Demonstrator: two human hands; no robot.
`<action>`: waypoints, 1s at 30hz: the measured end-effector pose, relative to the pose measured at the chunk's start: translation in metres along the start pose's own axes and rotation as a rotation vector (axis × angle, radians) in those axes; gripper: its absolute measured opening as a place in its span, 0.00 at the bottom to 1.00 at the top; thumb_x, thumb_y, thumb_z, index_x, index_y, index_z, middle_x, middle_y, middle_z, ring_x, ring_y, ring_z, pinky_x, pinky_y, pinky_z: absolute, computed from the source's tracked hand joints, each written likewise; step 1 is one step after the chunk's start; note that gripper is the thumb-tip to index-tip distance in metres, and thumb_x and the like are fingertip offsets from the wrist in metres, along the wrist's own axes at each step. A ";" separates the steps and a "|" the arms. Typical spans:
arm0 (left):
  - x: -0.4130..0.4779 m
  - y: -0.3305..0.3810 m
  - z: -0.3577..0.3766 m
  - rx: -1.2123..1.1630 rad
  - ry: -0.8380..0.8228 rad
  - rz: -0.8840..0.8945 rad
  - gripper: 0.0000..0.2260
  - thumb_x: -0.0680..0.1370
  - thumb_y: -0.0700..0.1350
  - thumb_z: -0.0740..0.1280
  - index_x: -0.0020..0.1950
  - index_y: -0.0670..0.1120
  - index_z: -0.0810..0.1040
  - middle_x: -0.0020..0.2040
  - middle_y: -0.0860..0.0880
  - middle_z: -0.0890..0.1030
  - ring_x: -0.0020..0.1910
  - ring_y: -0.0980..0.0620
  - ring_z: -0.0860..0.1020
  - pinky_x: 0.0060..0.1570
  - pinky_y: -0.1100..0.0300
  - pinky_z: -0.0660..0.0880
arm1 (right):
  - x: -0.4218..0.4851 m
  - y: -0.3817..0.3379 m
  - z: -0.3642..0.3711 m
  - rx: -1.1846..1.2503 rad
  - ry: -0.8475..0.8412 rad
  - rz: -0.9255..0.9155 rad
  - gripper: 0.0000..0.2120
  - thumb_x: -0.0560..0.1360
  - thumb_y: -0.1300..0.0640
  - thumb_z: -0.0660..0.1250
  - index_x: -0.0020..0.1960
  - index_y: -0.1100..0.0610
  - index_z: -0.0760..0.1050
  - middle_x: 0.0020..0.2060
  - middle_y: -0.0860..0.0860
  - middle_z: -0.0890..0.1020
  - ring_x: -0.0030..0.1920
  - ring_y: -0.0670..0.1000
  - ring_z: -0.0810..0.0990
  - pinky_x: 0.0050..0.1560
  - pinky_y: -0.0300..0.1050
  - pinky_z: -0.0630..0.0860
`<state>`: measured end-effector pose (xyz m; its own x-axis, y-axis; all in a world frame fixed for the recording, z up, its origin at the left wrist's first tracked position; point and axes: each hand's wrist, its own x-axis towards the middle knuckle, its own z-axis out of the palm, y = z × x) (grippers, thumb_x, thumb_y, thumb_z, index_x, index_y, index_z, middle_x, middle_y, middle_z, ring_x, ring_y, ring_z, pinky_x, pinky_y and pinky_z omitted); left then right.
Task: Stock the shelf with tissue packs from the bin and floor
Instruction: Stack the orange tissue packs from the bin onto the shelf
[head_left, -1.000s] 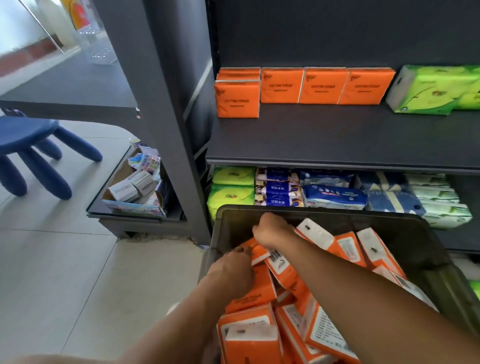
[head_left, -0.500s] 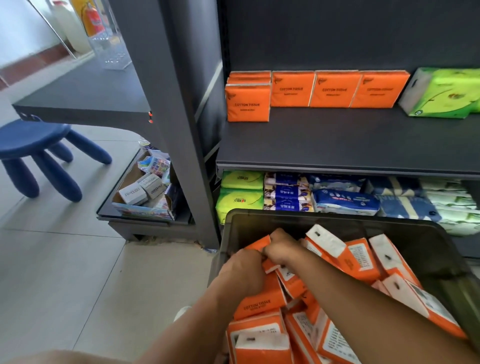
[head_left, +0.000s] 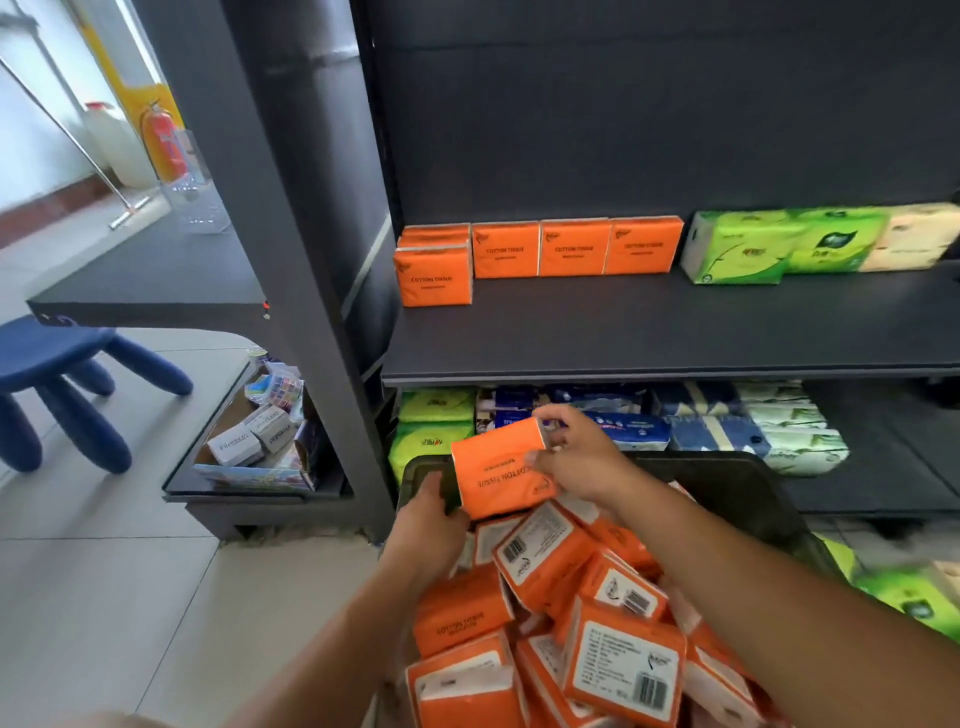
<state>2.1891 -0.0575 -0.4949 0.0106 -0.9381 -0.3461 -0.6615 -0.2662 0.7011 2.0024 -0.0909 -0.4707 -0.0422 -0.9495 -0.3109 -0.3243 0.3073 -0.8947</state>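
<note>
A: Where's the pack rn?
B: The held pack (head_left: 496, 475) is up over the far-left corner of the bin (head_left: 727, 486), in front of the lower shelf, tilted, print upside down. It's a soft rectangular block in glossy orange film w/ a white end.
A: Right hand?
B: The right hand (head_left: 576, 462) pinches the pack's right end, thumb on the orange face, fingers curled over the white end.
A: Left hand?
B: The left hand (head_left: 431, 525) is curled vs. the pack's lower-left corner, touching it. Whether it grips the pack or the bin rim, can't tell; the fingers are hidden.
A: Bin?
B: Dark plastic w/ a rounded rim, heaped w/ loose orange packs (head_left: 623, 654) lying at all angles, some showing white barcode labels.
A: Shelf?
B: The shelf (head_left: 649, 332) is matte and dark. The orange row (head_left: 574, 248) stands upright at the back, leftmost pack set fwd. Green packs (head_left: 737, 249) sit just right of it. Below are blue packs (head_left: 634, 431), plus green & white ones.
A: Else?
B: A blue plastic stool (head_left: 57, 353) w/ rounded legs stands on pale floor tiles at the left.
</note>
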 end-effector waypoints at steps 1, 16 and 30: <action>-0.004 0.006 -0.002 -0.048 -0.028 0.010 0.15 0.81 0.44 0.64 0.66 0.52 0.68 0.50 0.52 0.83 0.43 0.57 0.81 0.39 0.63 0.76 | -0.003 -0.003 -0.007 0.014 0.022 -0.022 0.19 0.75 0.64 0.71 0.56 0.43 0.73 0.55 0.52 0.80 0.51 0.52 0.82 0.41 0.49 0.81; -0.019 0.074 -0.059 -0.235 0.099 0.406 0.30 0.79 0.34 0.62 0.69 0.68 0.62 0.51 0.57 0.82 0.52 0.59 0.79 0.51 0.54 0.79 | -0.024 -0.078 -0.046 0.096 -0.018 -0.159 0.28 0.82 0.61 0.63 0.78 0.49 0.60 0.67 0.49 0.77 0.59 0.48 0.78 0.50 0.40 0.75; 0.075 0.068 -0.074 -0.391 0.305 0.289 0.21 0.74 0.35 0.63 0.58 0.59 0.78 0.48 0.55 0.84 0.49 0.53 0.82 0.50 0.48 0.81 | 0.046 -0.097 0.002 0.060 0.090 -0.285 0.18 0.81 0.62 0.64 0.70 0.50 0.72 0.60 0.46 0.80 0.60 0.49 0.78 0.58 0.45 0.76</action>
<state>2.2006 -0.1621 -0.4268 0.1249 -0.9910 0.0483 -0.3434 0.0025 0.9392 2.0336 -0.1647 -0.3989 -0.0419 -0.9990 -0.0172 -0.2785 0.0283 -0.9600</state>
